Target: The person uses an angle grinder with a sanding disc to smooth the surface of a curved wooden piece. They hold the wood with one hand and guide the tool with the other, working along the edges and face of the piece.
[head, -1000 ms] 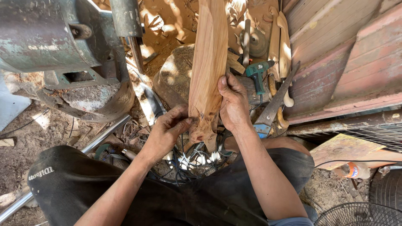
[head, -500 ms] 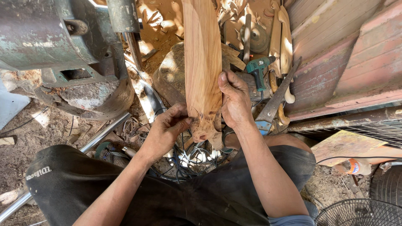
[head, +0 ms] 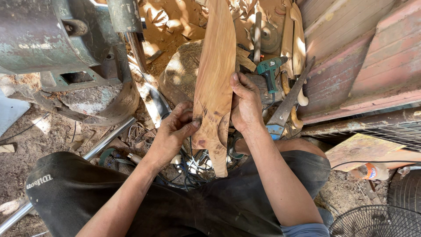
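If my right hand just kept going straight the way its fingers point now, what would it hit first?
The right hand points up and away along the carved wooden piece it grips. Going straight on, it would probably meet the green power drill or the tree stump behind the wood; depth is unclear from overhead.

sawdust-strewn dirt floor carries a tree stump, a green power drill, tangled cables and a metal pipe.
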